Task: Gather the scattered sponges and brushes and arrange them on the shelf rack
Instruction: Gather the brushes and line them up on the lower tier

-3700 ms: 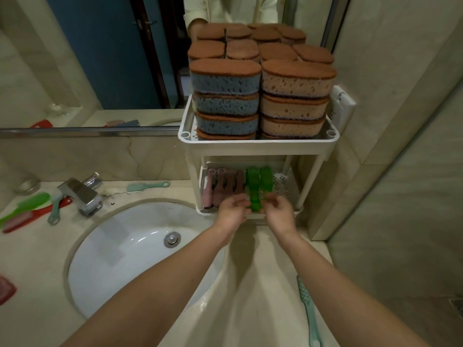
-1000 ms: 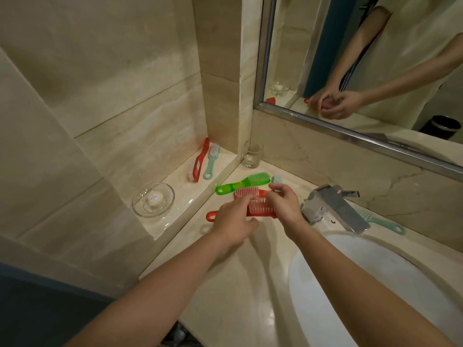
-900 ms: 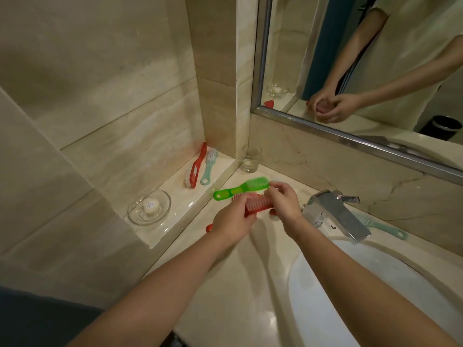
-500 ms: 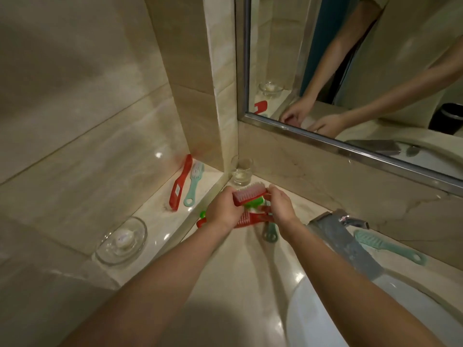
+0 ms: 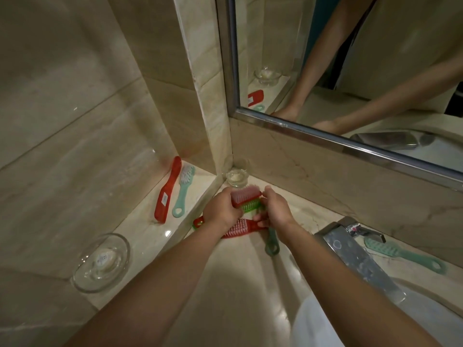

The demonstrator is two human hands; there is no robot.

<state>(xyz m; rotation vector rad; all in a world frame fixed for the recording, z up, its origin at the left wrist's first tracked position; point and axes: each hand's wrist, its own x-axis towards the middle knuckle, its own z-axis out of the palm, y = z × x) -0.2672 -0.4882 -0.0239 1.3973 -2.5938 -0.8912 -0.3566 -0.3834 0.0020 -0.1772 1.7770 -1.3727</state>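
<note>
Nearest, on the beige marble table [image 5: 233,291], a red plastic brush with pale bristles [image 5: 239,227] lies under both wrists, beside a teal looped brush handle [image 5: 271,242]. Above it the left hand [image 5: 220,212] is closed around a pink-bristled red brush [image 5: 245,196] stacked on a translucent green brush [image 5: 250,206]. The right hand [image 5: 275,209] curls its fingers against the bundle's other end and seems to pinch the lower red brush too. Half a second ago the bundle sat a little higher and further from the glass cup [image 5: 236,175] in the corner; now it is just beside it. On the raised ledge [image 5: 150,221] a long red brush [image 5: 168,190] and a teal brush [image 5: 184,191] remain untouched, as does another teal brush [image 5: 403,254] behind the chrome faucet [image 5: 358,256].
</note>
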